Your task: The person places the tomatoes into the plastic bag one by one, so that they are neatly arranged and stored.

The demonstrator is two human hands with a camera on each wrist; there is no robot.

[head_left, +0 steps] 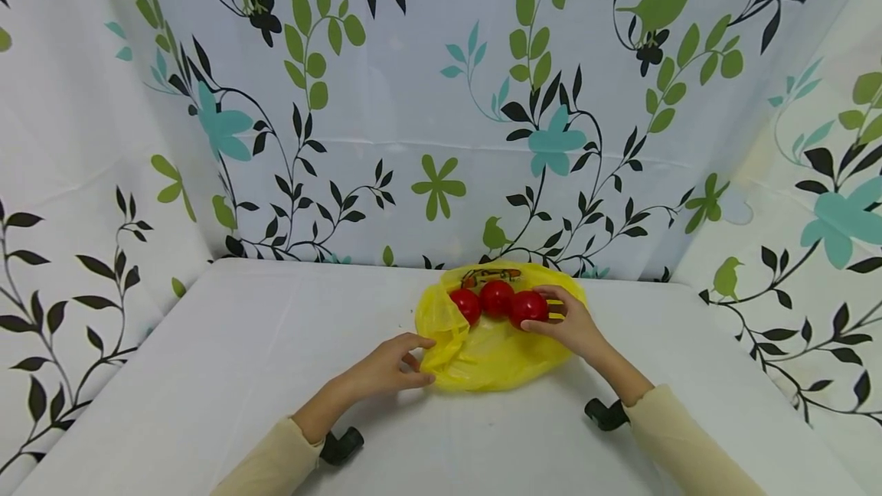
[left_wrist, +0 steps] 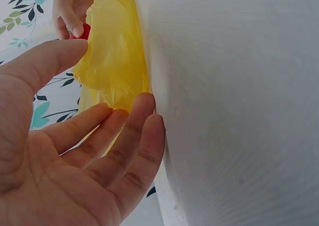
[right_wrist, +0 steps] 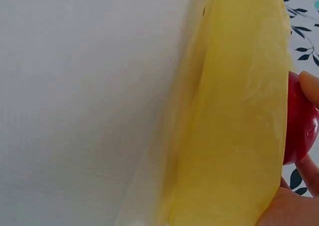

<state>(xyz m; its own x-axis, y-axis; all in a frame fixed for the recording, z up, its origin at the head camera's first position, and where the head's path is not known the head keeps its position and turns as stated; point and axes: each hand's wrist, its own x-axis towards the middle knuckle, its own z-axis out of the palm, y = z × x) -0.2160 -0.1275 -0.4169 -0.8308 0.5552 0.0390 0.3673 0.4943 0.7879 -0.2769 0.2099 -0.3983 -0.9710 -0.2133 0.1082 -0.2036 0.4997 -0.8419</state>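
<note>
now | right hand (head_left: 575,325) curled round red ball (head_left: 528,307) | left hand (head_left: 389,366) relaxed, fingertips touching yellow bag (head_left: 482,358)

Crumpled yellow plastic bag (head_left: 492,350) lies flat; three red balls (head_left: 498,298) rest on it.

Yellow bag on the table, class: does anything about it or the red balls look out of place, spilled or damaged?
Nothing stands out. The yellow bag lies crumpled but whole on the table; three red balls sit together on it. The right hand holds one ball; the left hand touches the bag's edge.
</note>
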